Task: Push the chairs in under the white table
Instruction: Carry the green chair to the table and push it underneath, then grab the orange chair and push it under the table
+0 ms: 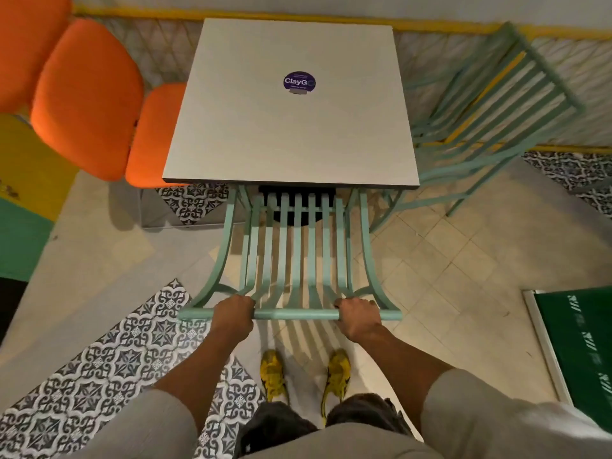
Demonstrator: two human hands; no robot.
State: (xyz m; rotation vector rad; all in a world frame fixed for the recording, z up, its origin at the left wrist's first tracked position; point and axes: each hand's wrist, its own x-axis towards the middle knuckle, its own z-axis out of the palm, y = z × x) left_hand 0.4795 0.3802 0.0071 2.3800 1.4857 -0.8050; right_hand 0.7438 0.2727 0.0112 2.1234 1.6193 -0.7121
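Note:
A square white table (265,134) with a round purple sticker stands straight ahead of me. A mint-green slatted chair (293,253) is in front of it, its seat mostly hidden under the near table edge. My left hand (231,314) and my right hand (356,314) both grip the top rail of its backrest, one near each end. A second mint-green slatted chair (490,104) stands off the table's right side, turned at an angle and apart from the table.
An orange cushioned chair (89,97) sits at the table's left side, its seat partly under the top. A yellow and green cabinet (23,193) is at far left. A green board (583,352) lies at right. My yellow shoes are below.

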